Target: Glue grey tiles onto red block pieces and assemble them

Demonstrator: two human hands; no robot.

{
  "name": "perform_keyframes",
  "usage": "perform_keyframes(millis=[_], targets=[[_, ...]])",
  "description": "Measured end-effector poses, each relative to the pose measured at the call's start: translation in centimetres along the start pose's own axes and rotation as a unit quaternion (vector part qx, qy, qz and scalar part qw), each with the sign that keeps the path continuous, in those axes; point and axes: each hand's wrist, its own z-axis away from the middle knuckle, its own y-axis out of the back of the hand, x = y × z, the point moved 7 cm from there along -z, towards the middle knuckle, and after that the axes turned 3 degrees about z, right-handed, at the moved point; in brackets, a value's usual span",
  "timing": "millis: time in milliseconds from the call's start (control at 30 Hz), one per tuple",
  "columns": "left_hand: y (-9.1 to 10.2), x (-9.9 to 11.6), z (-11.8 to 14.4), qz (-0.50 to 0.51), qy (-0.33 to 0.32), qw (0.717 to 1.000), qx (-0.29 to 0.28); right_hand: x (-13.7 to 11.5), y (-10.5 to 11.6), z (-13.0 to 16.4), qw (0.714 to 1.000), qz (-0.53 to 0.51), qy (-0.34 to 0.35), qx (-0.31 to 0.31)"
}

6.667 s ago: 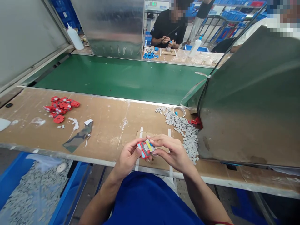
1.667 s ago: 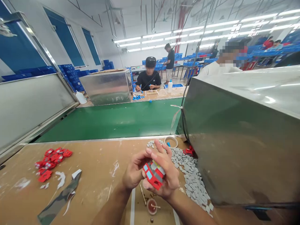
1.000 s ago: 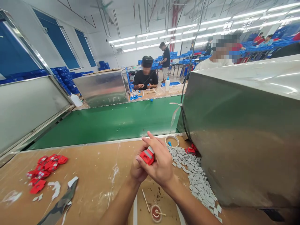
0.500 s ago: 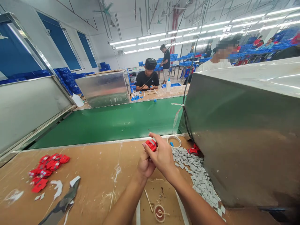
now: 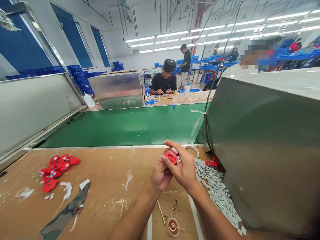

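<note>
A small red plastic part (image 5: 171, 156) with a grey piece on its top is held between my two hands above the brown work surface. My left hand (image 5: 161, 173) grips it from the left and below, fingers curled. My right hand (image 5: 183, 165) closes on it from the right, thumb on its front and index finger stretched over the top. To the right of my hands spreads a heap of small grey rectangular pieces (image 5: 220, 193). A cluster of similar red parts (image 5: 58, 168) lies on the left. Below my hands stands a small round cup (image 5: 173, 227) with a stick in it.
Behind the work surface runs a green belt (image 5: 140, 128). A big metal box (image 5: 270, 143) walls off the right side. A tape roll (image 5: 192, 151), a thin stick (image 5: 161, 212) and a grey fabric strip (image 5: 66, 216) lie about. Across the belt a person (image 5: 163, 81) sits working.
The whole view has shifted, so most things appear farther right. Both hands still hold the red part, now tilted slightly differently.
</note>
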Motion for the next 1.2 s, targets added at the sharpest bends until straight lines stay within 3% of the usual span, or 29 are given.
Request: perform_keyframes(millis=[400, 833, 1200], targets=[[1.0, 0.1, 0.0, -0.032, -0.019, 0.999, -0.010, -1.4, 0.6, -0.3, 0.996, 0.015, 0.082, 0.018], [1.0, 0.4, 0.3, -0.047, -0.025, 0.999, -0.008, -2.0, 1.0, -0.2, 0.995, 0.000, 0.094, 0.033], [-2.8, 2.9, 3.6, -0.174, -0.068, 0.979, -0.079, -5.7, 3.6, 1.0, 0.979, -0.058, 0.161, 0.110]])
